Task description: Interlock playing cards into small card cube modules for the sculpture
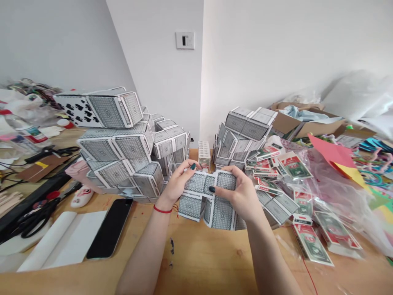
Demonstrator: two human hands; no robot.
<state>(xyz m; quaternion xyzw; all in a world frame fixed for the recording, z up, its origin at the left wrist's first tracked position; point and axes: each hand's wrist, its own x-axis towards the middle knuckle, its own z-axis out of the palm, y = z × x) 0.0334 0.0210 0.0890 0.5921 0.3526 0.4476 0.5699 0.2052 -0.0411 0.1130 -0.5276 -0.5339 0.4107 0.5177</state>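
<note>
From my remote seat I see the left grip (175, 185) closed on the left end of a folded card assembly (221, 213), thumb on top and fingers curled behind. The right grip (243, 196) is clamped on the same assembly from the right, its thumb pressed on the upper middle panel. The assembly is a cluster of grey-backed playing cards folded into joined boxes. It sits between the two grips at mid-frame, low over the counter (202, 258). I cannot tell whether its lower edge touches the wood. A red string bracelet (162, 210) circles the left wrist.

Behind the left grip rises a tall pile of card cubes (123, 143), and behind the right grip stands a second, lower pile (242, 131). A small white block (204, 153) stands between them near the wall.

Further left, a black phone (110, 227) lies flat beside a white sheet (61, 241), with black scissors (33, 217) beyond. To the right, red-and-green card packs (310, 241) lie scattered, with a cardboard box (301, 123) behind them.
</note>
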